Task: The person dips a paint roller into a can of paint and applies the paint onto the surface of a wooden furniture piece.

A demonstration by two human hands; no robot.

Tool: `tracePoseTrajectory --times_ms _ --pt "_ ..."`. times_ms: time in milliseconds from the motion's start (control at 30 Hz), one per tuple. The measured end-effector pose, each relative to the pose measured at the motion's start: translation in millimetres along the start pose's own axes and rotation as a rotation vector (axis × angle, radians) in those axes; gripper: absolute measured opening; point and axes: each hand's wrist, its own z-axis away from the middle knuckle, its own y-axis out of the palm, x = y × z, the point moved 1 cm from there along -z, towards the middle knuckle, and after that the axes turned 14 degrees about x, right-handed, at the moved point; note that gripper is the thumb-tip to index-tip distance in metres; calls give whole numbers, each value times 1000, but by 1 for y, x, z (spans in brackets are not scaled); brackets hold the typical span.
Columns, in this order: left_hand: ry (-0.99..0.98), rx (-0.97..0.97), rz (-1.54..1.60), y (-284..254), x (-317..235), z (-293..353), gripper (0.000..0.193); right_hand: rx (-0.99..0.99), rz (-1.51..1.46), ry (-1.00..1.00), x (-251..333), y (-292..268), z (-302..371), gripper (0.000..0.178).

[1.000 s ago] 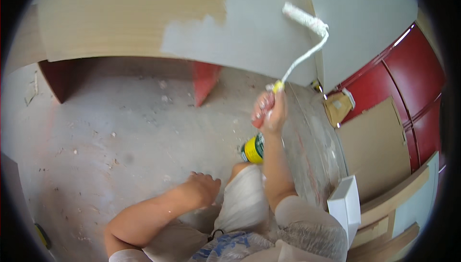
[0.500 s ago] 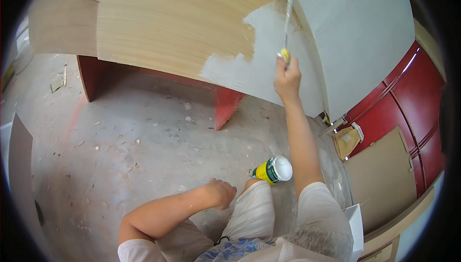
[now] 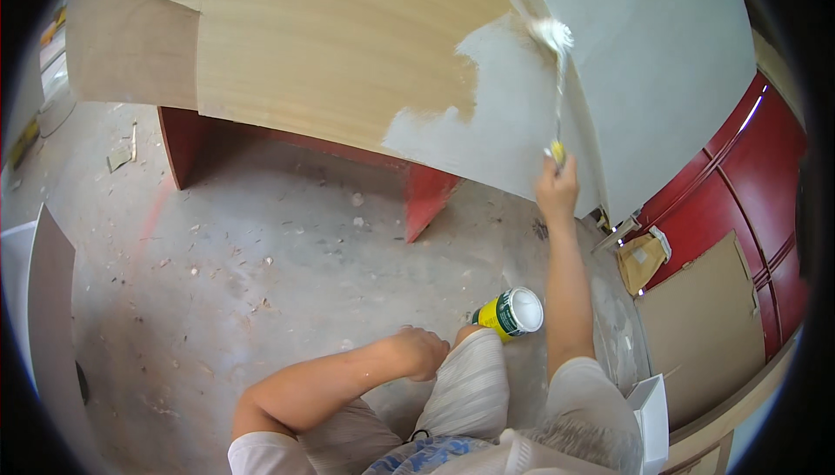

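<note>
My right hand is wrapped round the yellow grip of a small paint roller, arm stretched forward. The roller's white, fluffy head touches the right edge of a wood panel, beside an upright white-grey surface. Fresh white paint covers the panel's right part with a ragged border; the rest is bare, pale wood. Loosely curled into a fist, my left hand hangs by my left knee, with nothing seen in it. A yellow and green paint tub with white paint inside stands beside my knee.
Red supports hold up the panel. Chips and scraps litter the concrete floor. At the right are a brown bag, a cardboard sheet and a red door. A white board stands at the left.
My right hand has drawn the roller back toward me along the panel's right edge. The whole view has shifted slightly. My left hand stays by my knee.
</note>
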Motion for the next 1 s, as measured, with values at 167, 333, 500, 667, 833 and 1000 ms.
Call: tracePoseTrajectory --times_ms 167,333,500,667,833,1000 --pt "15 43 -25 -5 -3 3 54 -235 114 -120 -60 -5 30 20" --pt "10 -37 46 4 4 13 59 -112 -91 -161 47 13 -15 21" --pt "-31 -50 111 3 21 12 64 -116 -276 -333 140 59 -76 22" --pt "-81 -52 137 13 40 6 72 30 -254 -298 236 61 -123 32" --pt "-45 -76 131 15 48 -2 73 63 -177 -335 264 49 -140 35" --pt "-53 -94 169 11 53 6 66 -63 -125 -301 179 46 -109 33"
